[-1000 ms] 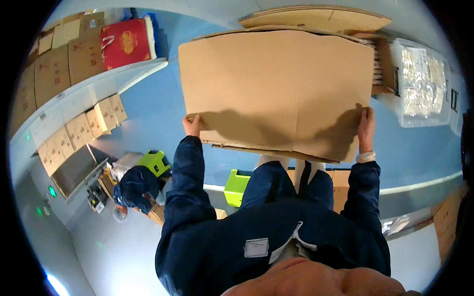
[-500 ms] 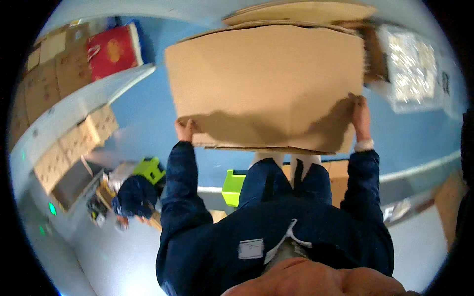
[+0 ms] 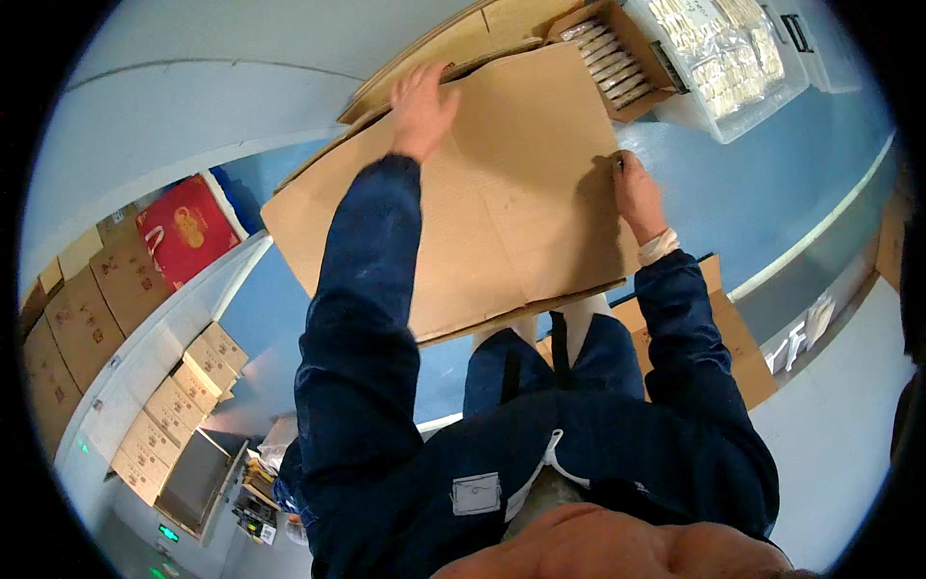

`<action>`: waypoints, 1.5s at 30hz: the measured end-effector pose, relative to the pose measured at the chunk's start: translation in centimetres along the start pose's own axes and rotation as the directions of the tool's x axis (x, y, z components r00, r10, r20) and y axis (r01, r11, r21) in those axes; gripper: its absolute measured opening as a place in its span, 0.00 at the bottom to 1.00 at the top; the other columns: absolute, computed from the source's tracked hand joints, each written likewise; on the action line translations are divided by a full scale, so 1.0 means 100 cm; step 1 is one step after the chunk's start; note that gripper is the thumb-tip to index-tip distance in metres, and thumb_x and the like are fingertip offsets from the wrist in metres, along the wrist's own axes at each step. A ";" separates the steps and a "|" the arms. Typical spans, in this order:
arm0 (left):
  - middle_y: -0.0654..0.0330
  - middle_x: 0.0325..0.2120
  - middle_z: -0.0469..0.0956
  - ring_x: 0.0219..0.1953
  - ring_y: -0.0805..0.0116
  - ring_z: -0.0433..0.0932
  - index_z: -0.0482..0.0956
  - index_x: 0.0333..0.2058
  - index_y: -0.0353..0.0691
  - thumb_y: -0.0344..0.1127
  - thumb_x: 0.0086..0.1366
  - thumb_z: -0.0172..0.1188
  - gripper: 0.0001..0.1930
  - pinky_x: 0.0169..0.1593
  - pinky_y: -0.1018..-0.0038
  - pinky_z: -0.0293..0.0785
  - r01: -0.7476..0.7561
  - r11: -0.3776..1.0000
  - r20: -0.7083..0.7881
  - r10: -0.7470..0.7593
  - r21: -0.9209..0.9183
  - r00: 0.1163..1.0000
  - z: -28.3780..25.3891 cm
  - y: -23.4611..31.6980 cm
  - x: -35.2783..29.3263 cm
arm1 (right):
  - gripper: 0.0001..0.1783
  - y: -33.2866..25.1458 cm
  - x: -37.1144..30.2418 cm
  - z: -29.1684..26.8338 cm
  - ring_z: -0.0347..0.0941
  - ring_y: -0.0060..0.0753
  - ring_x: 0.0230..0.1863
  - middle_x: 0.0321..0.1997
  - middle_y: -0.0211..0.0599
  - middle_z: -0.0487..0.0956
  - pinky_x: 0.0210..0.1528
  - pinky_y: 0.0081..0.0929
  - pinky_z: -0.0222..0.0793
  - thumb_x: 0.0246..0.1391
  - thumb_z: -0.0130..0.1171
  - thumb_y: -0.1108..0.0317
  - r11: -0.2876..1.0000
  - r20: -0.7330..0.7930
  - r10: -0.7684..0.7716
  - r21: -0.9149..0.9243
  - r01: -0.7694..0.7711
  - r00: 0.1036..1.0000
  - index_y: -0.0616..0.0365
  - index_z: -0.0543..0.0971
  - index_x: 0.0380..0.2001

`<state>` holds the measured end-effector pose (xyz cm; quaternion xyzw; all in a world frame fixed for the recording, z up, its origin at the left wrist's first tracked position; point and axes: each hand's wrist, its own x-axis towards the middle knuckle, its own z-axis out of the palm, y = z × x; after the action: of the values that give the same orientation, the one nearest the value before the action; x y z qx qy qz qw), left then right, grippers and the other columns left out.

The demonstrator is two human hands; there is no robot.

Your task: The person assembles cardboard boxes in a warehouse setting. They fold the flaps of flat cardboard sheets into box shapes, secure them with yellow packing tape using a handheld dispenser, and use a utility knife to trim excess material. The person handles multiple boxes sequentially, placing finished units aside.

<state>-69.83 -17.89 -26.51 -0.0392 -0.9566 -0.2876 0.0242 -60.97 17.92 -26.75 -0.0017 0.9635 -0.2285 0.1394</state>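
Note:
A large brown flattened cardboard box (image 3: 511,183) is in front of me, tilted with its left side lower and its layered edges showing. My left hand (image 3: 424,111) lies palm down on it by the far edge, fingers stretched out and thumb apart. At the right edge, my right hand (image 3: 639,198) grips the cardboard with the thumb on top. The fingers of that hand are partly hidden under the edge.
Against the wall behind stand more cardboard panels (image 3: 473,39). At far right are an open carton (image 3: 651,72) of packed rows and a clear plastic bin (image 3: 719,121) of bagged pale items. Stacked cartons (image 3: 87,309) and a red box (image 3: 188,232) stand left. Another carton (image 3: 719,338) lies near my legs.
My left hand has gone from the near left corner to the far edge. The cardboard has turned counterclockwise, and my view has shifted. My right hand stays on the right edge.

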 end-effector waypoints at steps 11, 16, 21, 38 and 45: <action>0.45 0.55 0.68 0.54 0.46 0.69 0.57 0.64 0.45 0.35 0.55 0.51 0.35 0.57 0.59 0.66 -0.020 0.993 0.429 0.069 -0.118 0.901 0.090 0.046 0.089 | 0.11 0.023 0.006 0.005 0.74 0.57 0.41 0.41 0.52 0.76 0.40 0.45 0.71 0.56 0.48 0.70 0.982 0.051 -0.064 0.180 0.054 0.997 0.59 0.71 0.43; 0.46 0.56 0.65 0.59 0.52 0.65 0.60 0.62 0.49 0.30 0.52 0.51 0.34 0.61 0.65 0.61 -0.003 0.999 0.643 -0.021 0.037 0.766 0.085 0.093 0.114 | 0.10 0.024 0.011 -0.006 0.74 0.57 0.39 0.39 0.52 0.76 0.39 0.47 0.71 0.57 0.49 0.69 0.983 0.126 -0.043 0.183 0.019 0.991 0.60 0.70 0.41; 0.52 0.54 0.66 0.58 0.54 0.65 0.64 0.59 0.55 0.36 0.54 0.51 0.30 0.61 0.59 0.57 0.063 0.982 0.578 0.052 -0.177 0.814 0.097 0.063 0.108 | 0.11 0.023 0.012 -0.010 0.74 0.59 0.39 0.37 0.54 0.76 0.39 0.49 0.70 0.58 0.49 0.68 0.958 0.144 -0.103 0.281 0.059 0.984 0.61 0.69 0.41; 0.61 0.34 0.77 0.38 0.65 0.74 0.75 0.49 0.53 0.40 0.59 0.48 0.18 0.45 0.73 0.70 0.260 0.897 0.469 -0.069 -0.358 0.881 0.114 0.055 0.102 | 0.11 0.033 0.017 -0.012 0.74 0.60 0.37 0.36 0.56 0.77 0.38 0.50 0.70 0.60 0.49 0.65 0.934 0.176 -0.141 0.351 0.072 0.974 0.60 0.68 0.41; 0.61 0.33 0.77 0.39 0.65 0.74 0.78 0.46 0.49 0.42 0.63 0.45 0.17 0.47 0.73 0.69 0.266 0.870 0.406 -0.084 -0.415 0.910 0.118 0.060 0.102 | 0.13 0.049 0.002 -0.012 0.75 0.59 0.36 0.37 0.54 0.77 0.37 0.47 0.70 0.59 0.50 0.66 0.919 0.246 -0.157 0.391 0.050 0.956 0.58 0.68 0.46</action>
<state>-79.78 -5.76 -32.38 -0.0097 -0.8466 -0.4947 -0.1960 -61.22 22.82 -27.99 -0.0574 0.8709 -0.4155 0.2560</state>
